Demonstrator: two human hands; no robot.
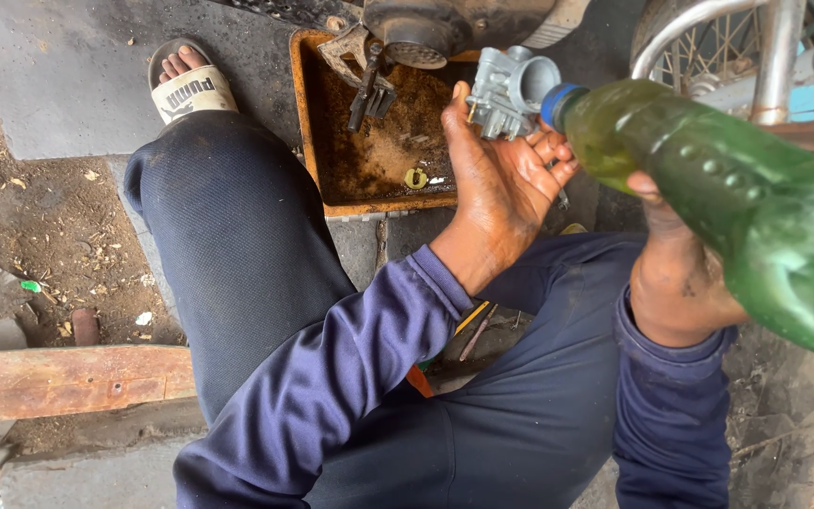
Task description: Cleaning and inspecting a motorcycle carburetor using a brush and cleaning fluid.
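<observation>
My left hand (506,184) holds a grey metal carburetor (511,90) up over the right edge of a rusty tray. My right hand (675,278) grips a green plastic bottle (737,198) tilted down to the left. Its blue neck (560,102) points at the carburetor's round opening, close to it or touching it. Yellowish liquid fills the bottle's neck end. Both arms wear dark blue sleeves. Most of the right hand's fingers are hidden behind the bottle.
The orange-rimmed tray (305,132) holds dirty brown liquid, a yellow ring (415,177) and metal parts (369,80). A motorcycle engine (445,24) and spoked wheel (718,38) stand behind. My sandalled foot (188,85) rests at left; a rusty beam (68,380) lies at lower left.
</observation>
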